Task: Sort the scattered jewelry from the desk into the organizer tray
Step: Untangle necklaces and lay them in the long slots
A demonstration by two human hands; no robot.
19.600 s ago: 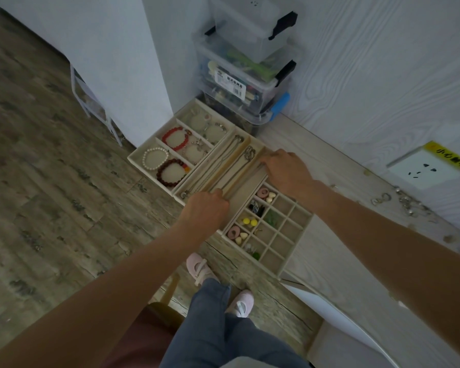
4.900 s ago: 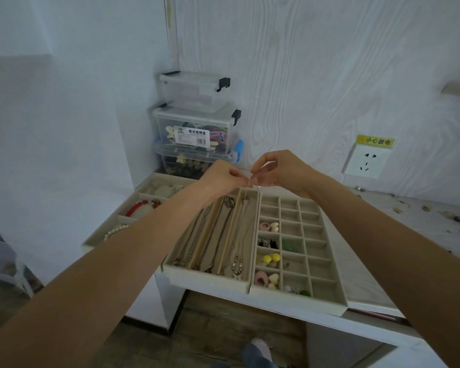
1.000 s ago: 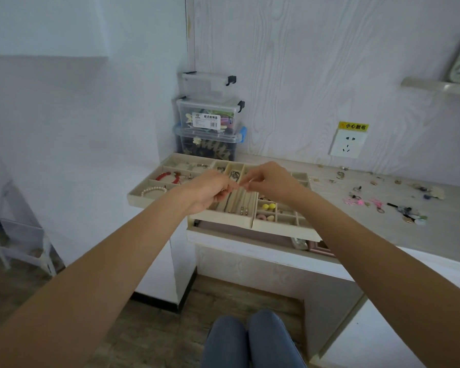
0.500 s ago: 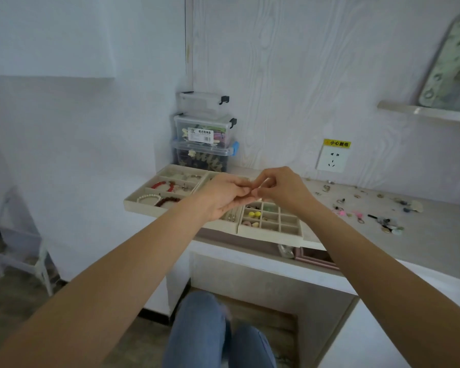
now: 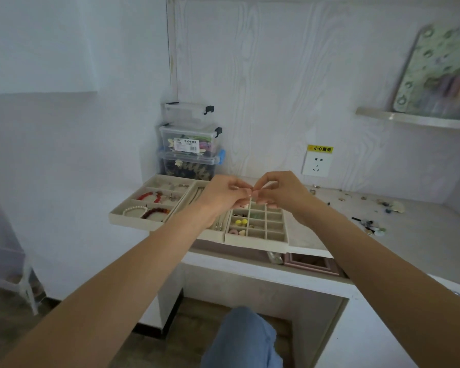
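Note:
The beige organizer tray [image 5: 255, 241] lies at the desk's front left. Its left section [image 5: 133, 220] holds red, pearl and dark bead bracelets, its middle slots hold chains, and its grid section holds small coloured pieces. My left hand [image 5: 223, 193] and my right hand [image 5: 279, 189] meet in the air above the tray. Both pinch a small jewelry piece [image 5: 250, 192] between their fingertips; it is too small to tell what it is. Scattered jewelry [image 5: 369, 227] lies on the desk to the right.
Three clear plastic boxes [image 5: 189, 144] are stacked in the corner behind the tray. A wall socket [image 5: 316, 166] and a shelf [image 5: 409, 119] are on the back wall. An open drawer [image 5: 311, 264] shows under the desk edge. My leg [image 5: 245, 338] is below.
My hands have stayed together with the small piece pinched between them. The view has pulled back and tilted up, so the shelf and more of the wall show.

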